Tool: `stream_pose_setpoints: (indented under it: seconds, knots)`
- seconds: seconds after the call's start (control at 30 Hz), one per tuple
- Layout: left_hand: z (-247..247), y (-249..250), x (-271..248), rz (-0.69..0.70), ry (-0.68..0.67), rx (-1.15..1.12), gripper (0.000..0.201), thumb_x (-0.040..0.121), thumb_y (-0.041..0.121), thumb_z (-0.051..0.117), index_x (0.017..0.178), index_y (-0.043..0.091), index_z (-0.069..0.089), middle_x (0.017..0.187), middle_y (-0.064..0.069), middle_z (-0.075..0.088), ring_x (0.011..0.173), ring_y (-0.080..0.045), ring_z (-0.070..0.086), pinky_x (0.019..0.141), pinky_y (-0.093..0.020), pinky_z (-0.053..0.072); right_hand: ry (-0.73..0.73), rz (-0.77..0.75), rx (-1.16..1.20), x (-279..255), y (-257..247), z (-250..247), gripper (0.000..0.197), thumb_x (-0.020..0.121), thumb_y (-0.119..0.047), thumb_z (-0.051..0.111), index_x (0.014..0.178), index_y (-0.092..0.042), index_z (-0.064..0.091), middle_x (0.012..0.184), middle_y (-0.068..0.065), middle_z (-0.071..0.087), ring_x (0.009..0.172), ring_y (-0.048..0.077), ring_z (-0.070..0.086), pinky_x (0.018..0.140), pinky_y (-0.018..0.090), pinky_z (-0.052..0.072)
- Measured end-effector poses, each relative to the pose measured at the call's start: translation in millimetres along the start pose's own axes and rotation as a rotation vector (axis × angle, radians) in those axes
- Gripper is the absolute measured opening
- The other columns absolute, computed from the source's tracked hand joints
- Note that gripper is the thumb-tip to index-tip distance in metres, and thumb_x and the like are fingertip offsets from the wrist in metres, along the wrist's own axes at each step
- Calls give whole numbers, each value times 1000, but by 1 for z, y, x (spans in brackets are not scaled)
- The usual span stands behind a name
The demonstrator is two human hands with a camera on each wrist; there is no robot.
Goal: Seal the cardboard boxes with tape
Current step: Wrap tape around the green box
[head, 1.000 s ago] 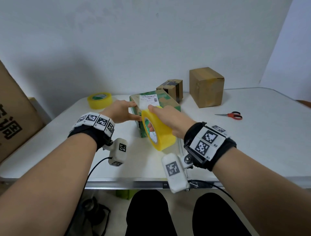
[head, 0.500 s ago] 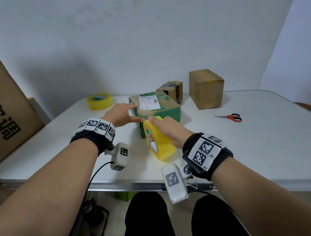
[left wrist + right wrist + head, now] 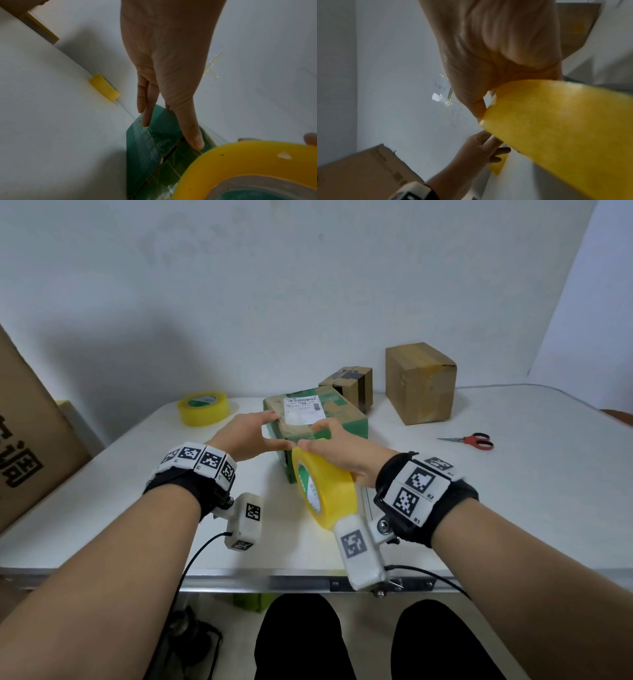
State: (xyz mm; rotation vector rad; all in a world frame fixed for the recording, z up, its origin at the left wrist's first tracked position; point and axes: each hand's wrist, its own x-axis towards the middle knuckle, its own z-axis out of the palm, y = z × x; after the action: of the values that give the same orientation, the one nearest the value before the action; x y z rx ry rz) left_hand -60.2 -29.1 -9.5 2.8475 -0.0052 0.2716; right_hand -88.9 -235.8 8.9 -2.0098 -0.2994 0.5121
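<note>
Right now the green box is sitting on the white table, just in front of the person, with a white shipping label on its top and its flaps lying closed, so nothing inside is showing. The left hand is resting against the box's near left side with its fingers held straight, thumb pressing at the near top edge; the left wrist view is showing clear tape already lying over the green side, across a dark seam. The right hand is gripping a large yellow roll of tape, fingers curled over the roll's top, and is holding it on edge against the box's near face. A second yellow roll is lying flat at the far left of the table, well apart from the hands. Behind the green box a small brown box with dark tape and a taller brown box are standing closed. Red-handled scissors are lying to the right. A big carton is leaning at the left edge.
</note>
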Motion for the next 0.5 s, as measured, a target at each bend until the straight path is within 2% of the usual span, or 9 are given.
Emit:
stream_pose_setpoints:
  seconds: [0.03, 0.1, 0.2, 0.27, 0.33, 0.43, 0.5]
  knots:
    - [0, 1, -1, -5, 2, 0, 75, 77, 55, 72, 140, 21, 50, 138, 0, 57, 112, -23, 58, 97, -31, 41, -15, -9, -41, 0, -2, 0, 68, 76, -57, 61, 136, -40, 35, 138, 12, 49, 123, 33, 52, 102, 51, 47]
    - [0, 0, -1, -10, 5, -2, 76, 76, 55, 72, 141, 21, 51, 137, 0, 58, 110, -24, 59, 96, -31, 42, -39, -40, -142, 0, -6, 1, 57, 88, -50, 53, 141, -42, 34, 145, 11, 44, 128, 32, 47, 106, 49, 43]
    - [0, 0, -3, 20, 16, -27, 73, 75, 55, 72, 137, 21, 55, 134, 2, 60, 102, -23, 60, 93, -29, 42, -24, -71, -325, 6, -8, 0, 57, 97, -43, 42, 152, -37, 27, 157, 6, 31, 141, 30, 33, 114, 40, 31]
    - [0, 2, -5, 43, 39, -68, 66, 76, 48, 75, 133, 20, 58, 129, 1, 63, 90, -19, 58, 89, -26, 41, 2, -80, -423, 10, -7, 0, 58, 98, -46, 38, 153, -33, 26, 160, 5, 27, 145, 30, 28, 115, 40, 27]
    - [0, 2, -8, 49, 35, -133, 66, 73, 48, 76, 132, 22, 59, 128, 4, 64, 89, -17, 62, 90, -26, 44, 43, -102, -492, 13, -3, -1, 56, 99, -51, 32, 152, -34, 29, 158, 5, 31, 143, 32, 31, 114, 42, 28]
    - [2, 2, -8, 54, 11, -226, 72, 66, 58, 73, 130, 29, 58, 126, 13, 64, 84, -11, 69, 91, -28, 48, 80, -137, -516, 14, 0, 0, 51, 99, -50, 29, 148, -36, 35, 154, 7, 38, 137, 33, 39, 109, 42, 33]
    - [2, 3, -9, 53, 15, -251, 68, 71, 50, 76, 133, 29, 56, 134, 23, 52, 81, -8, 69, 87, -22, 44, 81, -150, -521, 14, -1, 0, 46, 100, -45, 28, 144, -36, 40, 150, 8, 43, 132, 33, 43, 105, 42, 35]
